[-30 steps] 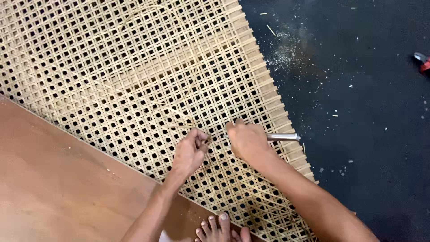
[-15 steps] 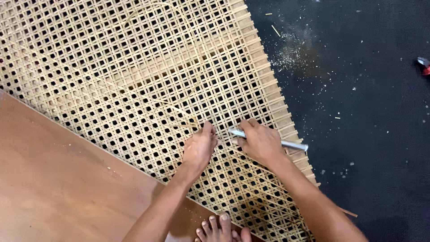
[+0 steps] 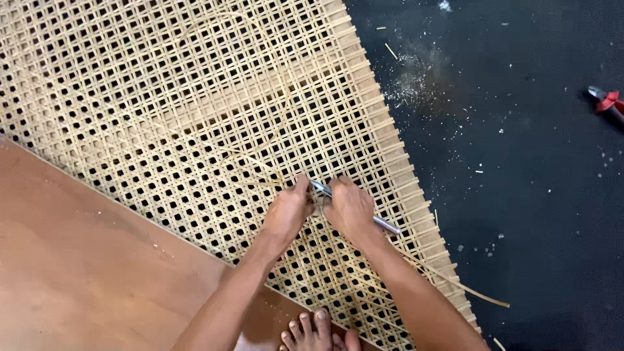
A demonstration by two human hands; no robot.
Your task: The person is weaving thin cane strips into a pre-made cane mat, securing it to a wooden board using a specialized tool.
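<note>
Hands closed together | right hand [image 3: 351, 209] grips metal tool [image 3: 383, 224] | left hand [image 3: 286, 211] pinches cane strand [image 3: 260, 159]

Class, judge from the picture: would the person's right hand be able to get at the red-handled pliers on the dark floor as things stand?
Probably not without shifting. The right hand grips a metal tool on the cane webbing; the red-handled pliers lie far off at the frame's right edge, though bare dark floor lies between.

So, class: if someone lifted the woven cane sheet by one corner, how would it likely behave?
The woven cane sheet would probably sag rather than stay flat: it is thin, open lattice. It likely weighs little for its size, being mostly holes. The edge strands stick out unbound, so they could snag or fray. The left hand and right hand press on it.
</note>
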